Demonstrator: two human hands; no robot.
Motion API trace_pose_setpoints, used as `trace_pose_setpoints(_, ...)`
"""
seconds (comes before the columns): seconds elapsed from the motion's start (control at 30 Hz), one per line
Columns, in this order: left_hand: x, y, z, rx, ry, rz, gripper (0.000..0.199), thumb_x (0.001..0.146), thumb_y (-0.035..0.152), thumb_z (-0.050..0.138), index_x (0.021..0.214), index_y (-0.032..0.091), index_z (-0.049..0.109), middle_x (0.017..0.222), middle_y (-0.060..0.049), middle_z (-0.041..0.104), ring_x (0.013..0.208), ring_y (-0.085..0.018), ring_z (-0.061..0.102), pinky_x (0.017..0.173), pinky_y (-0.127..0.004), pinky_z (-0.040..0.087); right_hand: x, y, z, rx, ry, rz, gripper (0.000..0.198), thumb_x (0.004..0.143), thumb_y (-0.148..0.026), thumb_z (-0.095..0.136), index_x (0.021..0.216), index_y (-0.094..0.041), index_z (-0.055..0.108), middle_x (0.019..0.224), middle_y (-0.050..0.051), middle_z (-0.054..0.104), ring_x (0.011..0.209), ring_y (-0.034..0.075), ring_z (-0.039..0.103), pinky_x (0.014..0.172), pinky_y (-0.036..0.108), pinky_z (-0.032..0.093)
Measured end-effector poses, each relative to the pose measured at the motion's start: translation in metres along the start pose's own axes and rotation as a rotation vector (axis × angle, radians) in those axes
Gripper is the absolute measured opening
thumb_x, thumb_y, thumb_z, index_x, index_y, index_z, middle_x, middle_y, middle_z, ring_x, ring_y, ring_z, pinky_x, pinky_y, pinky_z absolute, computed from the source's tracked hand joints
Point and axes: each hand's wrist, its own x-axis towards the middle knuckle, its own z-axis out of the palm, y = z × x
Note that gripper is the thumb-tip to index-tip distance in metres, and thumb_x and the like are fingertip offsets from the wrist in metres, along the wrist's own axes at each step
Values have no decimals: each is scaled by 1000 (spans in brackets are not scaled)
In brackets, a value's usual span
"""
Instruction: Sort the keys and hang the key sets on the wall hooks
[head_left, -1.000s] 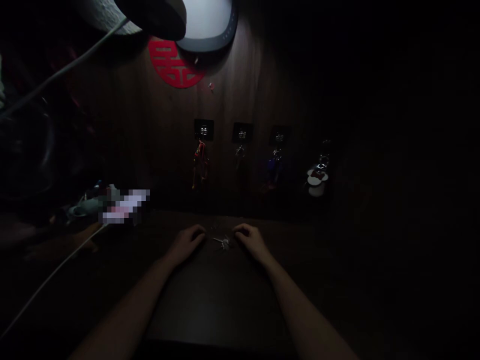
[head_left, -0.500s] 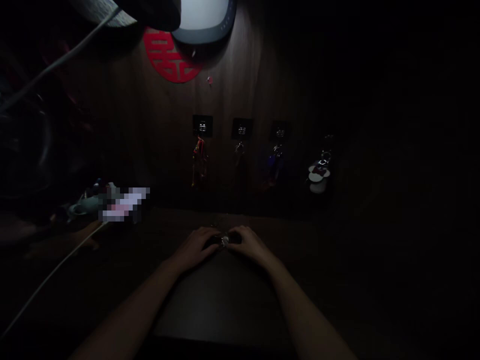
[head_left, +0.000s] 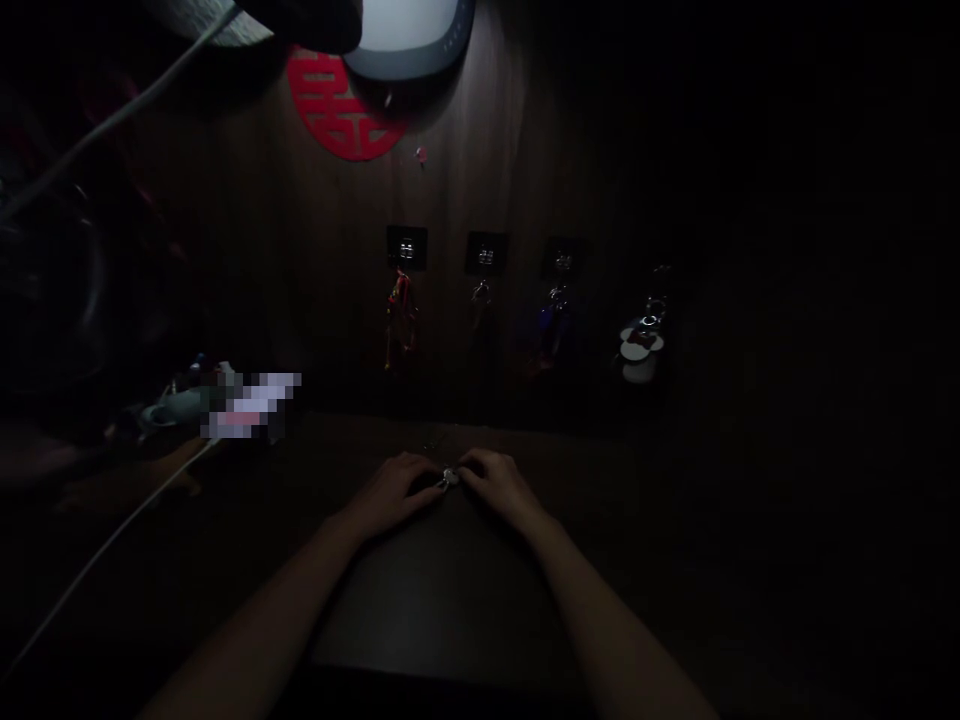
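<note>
Head view: both my hands come up from the bottom of the frame and meet just below its centre, where a small bunch of keys point(head_left: 450, 477) lies between them over the dark bench point(head_left: 420, 600). My left hand point(head_left: 394, 492) reaches in from the left, thumb and forefinger arched with a dark gap between them, their tips at the near-left edge of the metal. My right hand point(head_left: 501, 485) comes from the other side, fingers curled narrow, tips at the keys' right edge. Both seem to be touching the bunch, but in this gloom I cannot tell whether either is pinched shut on it or only resting against it.

Just beyond the keys, at the centre of the frame, something small and thin point(head_left: 433, 442) lies on the bench, too dim to name.

I'd judge the step in hand to be close fingertip work on the bunch, both hands sharing it low over the wood. From this pose, the next move calls for a sure pinch on one side while the other hand does the fine part; with so little light, I would trust touch over sight, as a loose key could easily slip.

Higher in the frame, a bunch with red cord point(head_left: 403, 308) hangs left of centre, and a white charm point(head_left: 641, 345) hangs on the right, both well apart from my fingers
</note>
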Motion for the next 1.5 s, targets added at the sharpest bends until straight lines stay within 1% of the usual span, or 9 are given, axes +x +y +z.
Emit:
trace_pose_setpoints(0.2, 1, 0, 1, 36, 62, -56, 31, 77, 44, 53, 101, 24, 57, 100, -3, 61, 91, -19, 54, 81, -32, 40, 3, -7, 8, 79, 128, -5, 17, 73, -21, 52, 82, -21, 66, 85, 2, 69, 81, 17, 63, 72, 27, 45)
trace_pose_setpoints(0.33, 2, -2, 2, 75, 106, -57, 30, 74, 43, 57, 97, 23, 57, 94, -3, 62, 85, -18, 56, 77, -31, 42, 4, -17, 12, 159, 190, 32, 15, 71, -26, 54, 80, -21, 66, 78, 0, 69, 74, 16, 63, 67, 26, 46)
trace_pose_setpoints(0.5, 3, -1, 0, 49, 149, -6, 18, 80, 32, 52, 95, 23, 56, 95, -1, 63, 88, -17, 57, 81, -30, 41, 6, -22, 13, 284, 251, 48, 14, 69, -28, 55, 74, -21, 66, 76, 0, 69, 75, 17, 63, 69, 26, 46)
trace_pose_setpoints(0.6, 4, 1, -1, 16, 170, -4, 16, 83, 30, 47, 94, 24, 57, 95, 0, 65, 88, -16, 57, 81, -30, 41, 8, -20, 14, 336, 274, 81, 15, 68, -30, 56, 73, -20, 66, 73, 0, 68, 73, 17, 62, 69, 27, 46)
trace_pose_setpoints(0.8, 6, 6, -4, -104, 198, -135, 18, 81, 32, 46, 89, 23, 59, 91, 0, 66, 85, -16, 59, 77, -27, 43, 9, -18, 15, 446, 263, 94, 16, 68, -30, 56, 76, -19, 64, 75, 1, 67, 71, 16, 61, 67, 27, 46)
trace_pose_setpoints(0.97, 9, 10, -6, -258, 268, -203, 19, 80, 34, 46, 83, 20, 59, 81, 1, 65, 78, -15, 59, 70, -24, 44, 9, -18, 13, 370, 243, 32, 16, 71, -30, 53, 76, -19, 64, 78, 2, 67, 77, 17, 61, 72, 29, 45)
trace_pose_setpoints(1.13, 12, 9, -7, -306, 317, -266, 21, 77, 36, 48, 79, 19, 60, 79, -1, 65, 75, -15, 59, 69, -24, 44, 9, -18, 13, 309, 266, -23, 15, 73, -29, 52, 74, -19, 63, 79, 3, 66, 78, 17, 60, 73, 28, 44)
trace_pose_setpoints(1.3, 13, 9, -7, -329, 336, -290, 22, 77, 35, 47, 78, 18, 61, 76, 0, 64, 75, -15, 58, 69, -24, 44, 6, -22, 14, 221, 258, -102, 10, 72, -27, 56, 73, -20, 64, 76, 2, 63, 74, 15, 59, 68, 26, 44)
trace_pose_setpoints(1.5, 13, 8, -5, -361, 350, -268, 22, 77, 36, 48, 77, 18, 60, 76, 0, 63, 74, -15, 58, 68, -24, 44, 4, -23, 19, 164, 183, -105, 8, 72, -25, 59, 77, -20, 64, 77, 2, 60, 66, 13, 56, 58, 22, 42)
